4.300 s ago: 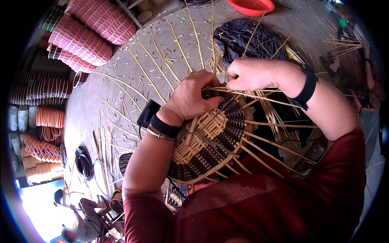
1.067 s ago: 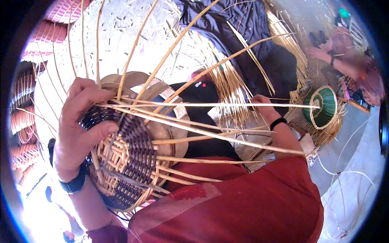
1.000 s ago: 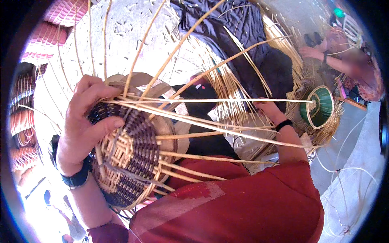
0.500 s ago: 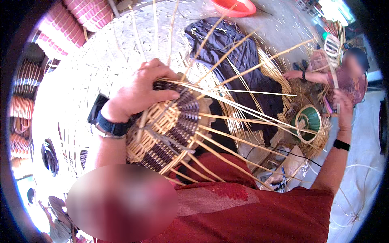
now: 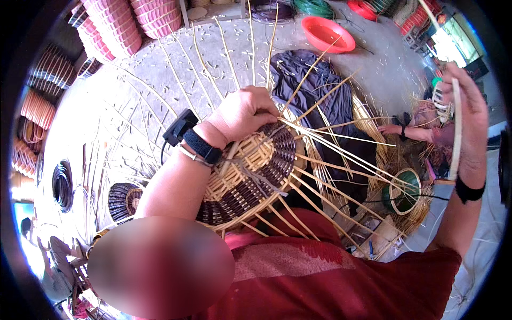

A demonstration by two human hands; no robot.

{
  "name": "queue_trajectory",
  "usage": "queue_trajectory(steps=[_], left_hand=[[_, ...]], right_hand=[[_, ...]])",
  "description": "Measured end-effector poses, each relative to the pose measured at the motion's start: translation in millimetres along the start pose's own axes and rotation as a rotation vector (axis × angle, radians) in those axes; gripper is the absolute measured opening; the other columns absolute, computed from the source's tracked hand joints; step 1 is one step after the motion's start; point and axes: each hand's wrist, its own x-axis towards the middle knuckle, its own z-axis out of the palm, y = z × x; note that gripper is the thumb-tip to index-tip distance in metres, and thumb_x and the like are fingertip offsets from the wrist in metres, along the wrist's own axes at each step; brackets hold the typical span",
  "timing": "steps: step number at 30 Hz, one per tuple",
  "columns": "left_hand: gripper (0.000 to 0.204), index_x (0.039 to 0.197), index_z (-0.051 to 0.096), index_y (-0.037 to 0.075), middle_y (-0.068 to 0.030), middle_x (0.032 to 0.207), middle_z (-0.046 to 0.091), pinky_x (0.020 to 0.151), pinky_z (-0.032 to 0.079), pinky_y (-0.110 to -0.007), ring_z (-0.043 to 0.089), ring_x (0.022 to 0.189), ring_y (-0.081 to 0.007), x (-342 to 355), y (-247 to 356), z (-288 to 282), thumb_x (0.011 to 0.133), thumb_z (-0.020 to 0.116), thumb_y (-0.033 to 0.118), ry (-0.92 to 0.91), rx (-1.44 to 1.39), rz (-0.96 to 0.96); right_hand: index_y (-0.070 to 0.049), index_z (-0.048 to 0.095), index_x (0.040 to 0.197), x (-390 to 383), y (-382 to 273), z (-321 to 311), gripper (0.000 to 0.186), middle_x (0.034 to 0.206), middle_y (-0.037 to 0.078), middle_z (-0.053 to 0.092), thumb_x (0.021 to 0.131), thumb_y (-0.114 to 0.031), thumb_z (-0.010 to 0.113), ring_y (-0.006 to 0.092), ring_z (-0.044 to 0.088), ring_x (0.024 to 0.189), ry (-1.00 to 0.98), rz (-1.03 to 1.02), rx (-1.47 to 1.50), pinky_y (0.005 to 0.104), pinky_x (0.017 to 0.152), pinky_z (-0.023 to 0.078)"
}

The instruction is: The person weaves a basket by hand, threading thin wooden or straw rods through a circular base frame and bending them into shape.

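A round basket base [image 5: 250, 170] of dark and pale wicker lies in front of me, with long pale stakes fanning out from its edge. My left hand [image 5: 242, 114] is closed at its far rim, thumb and fingers pinching pale wicker strands [image 5: 320, 137] that run off to the right. A dark twisted strip [image 5: 256, 178] crosses the base's middle. Away from the base, at the far right, my right hand [image 5: 465, 104] is raised with its fingers closed on a pale wicker rod [image 5: 456, 133]. Part of that rod is hidden by the hand.
Dark cloth [image 5: 309, 80] lies over bundled wicker beyond the base. A red basin [image 5: 328, 34] stands behind it. To the right are a green basket [image 5: 402, 192] and a seated co-worker's arm [image 5: 418, 132]. Pink basket stacks [image 5: 109, 26] and a dark coil [image 5: 62, 186] lie left.
The view has shifted, so the base and my left hand appear farther right. My right hand has risen with the rod. My left hand keeps its pinch at the rim.
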Motion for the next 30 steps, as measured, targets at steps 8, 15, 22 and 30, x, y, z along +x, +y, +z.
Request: queue_trajectory(steps=[8, 15, 22, 30], left_hand=[[0.011, 0.1, 0.069, 0.004, -0.008, 0.086, 0.067, 0.079, 0.052, -0.032, 0.065, 0.083, -0.0181, -1.1, -3.9, 3.4, 0.097, 0.072, 0.013, 0.036, -0.162, -0.201], [0.022, 0.1, 0.062, 0.005, 0.0009, 0.084, 0.063, 0.079, 0.05, -0.029, 0.057, 0.082, -0.0094, 2.3, -17.6, 16.2, 0.111, 0.056, 0.023, 0.064, -0.472, -0.336], [0.026, 0.094, 0.062, 0.007, 0.0047, 0.082, 0.059, 0.077, 0.046, -0.025, 0.052, 0.079, -0.0067, 9.1, -21.1, 15.3, 0.112, 0.054, 0.023, 0.09, -0.595, -0.399], [0.027, 0.091, 0.061, 0.009, 0.0068, 0.079, 0.056, 0.073, 0.042, -0.024, 0.048, 0.076, -0.0054, 18.2, -10.0, 14.7, 0.112, 0.053, 0.024, 0.104, -0.65, -0.435]], right_hand=[[-0.004, 0.07, 0.106, 56.4, -74.8, 96.4, 0.022, 0.109, 0.01, 0.063, 0.085, 0.003, 0.073, 0.026, 0.066, 0.103, -0.052, -0.484, -0.004, 0.0374, 0.093, 0.056], [-0.009, 0.071, 0.116, 42.0, -98.7, 125.4, 0.027, 0.08, 0.005, 0.06, 0.088, -0.009, 0.068, 0.0258, 0.064, 0.073, -0.267, -0.608, -0.082, 0.0379, 0.064, 0.054], [-0.01, 0.068, 0.115, 22.9, -91.8, 147.1, 0.024, 0.087, 0.006, 0.071, 0.098, -0.025, 0.061, 0.0254, 0.074, 0.081, -0.614, -0.233, -0.477, 0.0396, 0.065, 0.057], [-0.011, 0.062, 0.138, 18.7, -117.8, 196.4, 0.044, 0.094, 0.007, 0.074, 0.094, -0.015, 0.057, 0.0226, 0.075, 0.08, -0.7, -0.305, -0.391, 0.0389, 0.065, 0.058]])
